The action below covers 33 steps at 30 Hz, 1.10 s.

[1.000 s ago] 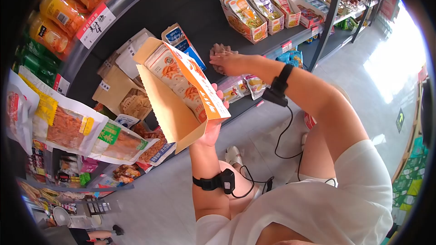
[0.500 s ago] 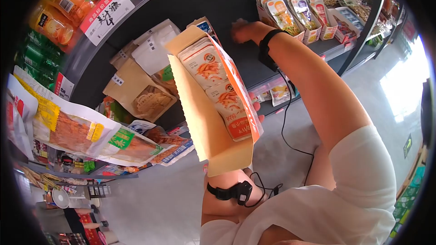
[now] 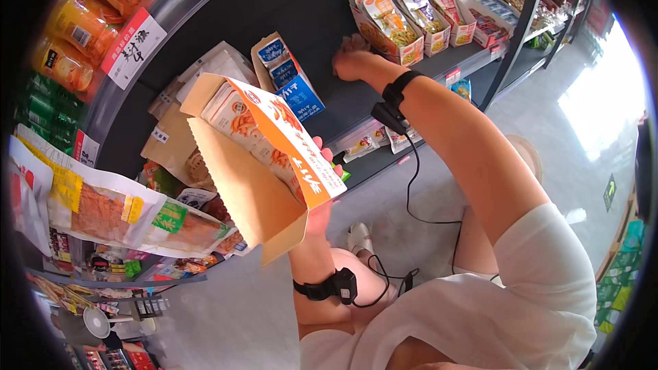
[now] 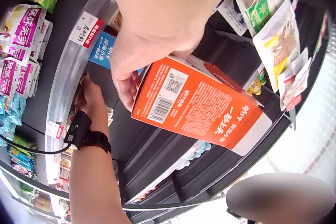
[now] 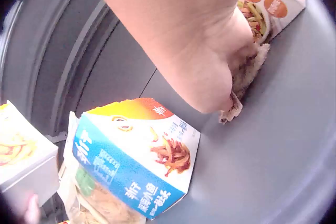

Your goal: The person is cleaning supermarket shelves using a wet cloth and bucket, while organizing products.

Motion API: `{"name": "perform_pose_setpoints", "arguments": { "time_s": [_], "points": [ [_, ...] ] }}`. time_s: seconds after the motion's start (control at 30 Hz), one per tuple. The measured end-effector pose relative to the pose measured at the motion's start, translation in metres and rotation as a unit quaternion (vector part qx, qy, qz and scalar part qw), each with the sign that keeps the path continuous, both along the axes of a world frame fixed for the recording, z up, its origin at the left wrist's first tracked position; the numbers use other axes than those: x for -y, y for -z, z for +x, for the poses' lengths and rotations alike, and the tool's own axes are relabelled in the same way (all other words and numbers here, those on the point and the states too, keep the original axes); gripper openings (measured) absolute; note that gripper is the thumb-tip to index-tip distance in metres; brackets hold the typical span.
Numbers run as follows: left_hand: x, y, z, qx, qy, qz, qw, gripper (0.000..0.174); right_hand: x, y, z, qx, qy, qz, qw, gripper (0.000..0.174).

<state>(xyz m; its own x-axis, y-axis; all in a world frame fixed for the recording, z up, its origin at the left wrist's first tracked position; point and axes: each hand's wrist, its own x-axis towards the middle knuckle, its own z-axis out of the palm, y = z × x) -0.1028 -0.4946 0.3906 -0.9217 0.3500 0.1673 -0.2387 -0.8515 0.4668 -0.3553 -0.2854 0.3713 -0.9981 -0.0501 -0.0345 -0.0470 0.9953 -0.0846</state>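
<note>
Orange cardboard carton of snack packets is sitting steeply tilted in the left hand, fingers curling round its lower edge. Farther off, the right hand is clutching a bunched cloth, pressing it onto the dark shelf. Tipping further, the carton is risking packets sliding out.

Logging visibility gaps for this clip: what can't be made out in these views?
Right hand: right wrist view, its own back hides the fingers; grip or press unclear.
Cloth: mostly under that hand; only an edge shows.
Left hand: head view, the orange display box covers most of it.
Packets in the box: head view, its orange wall hides the lower ones.
Left wrist view, bottom right: a blurred patch.
</note>
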Motion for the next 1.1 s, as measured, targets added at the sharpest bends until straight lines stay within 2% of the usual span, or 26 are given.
{"name": "perform_pose_setpoints", "arguments": {
  "time_s": [0.03,0.13,0.23,0.33,0.43,0.53,0.63,0.67,0.77,0.8,0.9,0.93,1.1],
  "points": [
    [-0.001,-0.001,0.002,0.002,-0.002,-0.003,1.000,0.062,-0.004,0.003,0.006,0.003,-0.021,-0.022,1.000,0.071],
    [-0.006,-0.001,0.003,0.016,-0.012,-0.011,1.000,0.061,-0.006,0.017,0.024,-0.043,-0.025,0.000,0.999,0.070],
    [-0.009,0.002,0.003,0.005,-0.009,-0.015,1.000,0.061,-0.008,0.029,0.037,-0.041,-0.030,0.032,0.998,0.067],
    [-0.012,0.005,0.004,-0.005,-0.020,-0.023,1.000,0.061,-0.009,0.006,0.082,-0.040,-0.007,0.002,0.999,0.062],
    [-0.015,0.006,0.007,0.009,-0.019,-0.011,1.000,0.060,-0.011,0.002,0.099,-0.051,-0.020,0.012,0.998,0.046],
    [-0.019,0.008,0.007,-0.006,0.003,0.004,1.000,0.061,-0.006,-0.015,0.121,-0.018,0.023,-0.036,0.999,0.029],
    [-0.024,0.007,0.010,-0.007,-0.004,-0.011,1.000,0.061,0.001,-0.016,0.136,-0.050,0.022,-0.021,0.998,0.025],
    [-0.026,0.007,0.010,-0.002,0.001,-0.006,1.000,0.061,0.001,-0.018,0.141,-0.078,-0.026,0.033,0.996,0.022],
    [-0.029,0.007,0.011,0.012,0.009,0.005,1.000,0.060,0.005,0.000,0.145,-0.160,-0.066,-0.007,0.985,0.021],
    [-0.030,0.007,0.012,0.013,0.008,0.006,1.000,0.060,0.003,0.007,0.140,-0.150,-0.104,-0.051,0.982,0.023],
    [-0.032,0.011,0.007,-0.003,0.010,0.005,1.000,0.058,-0.001,-0.019,0.162,-0.129,-0.109,-0.104,0.980,0.026],
    [-0.031,0.013,0.005,-0.010,0.007,0.002,1.000,0.058,-0.002,-0.027,0.161,-0.091,-0.088,-0.096,0.987,0.026],
    [-0.032,0.008,0.005,0.031,-0.020,0.001,0.999,0.053,-0.024,-0.007,0.141,-0.165,-0.017,-0.096,0.981,0.024]
  ]
}}
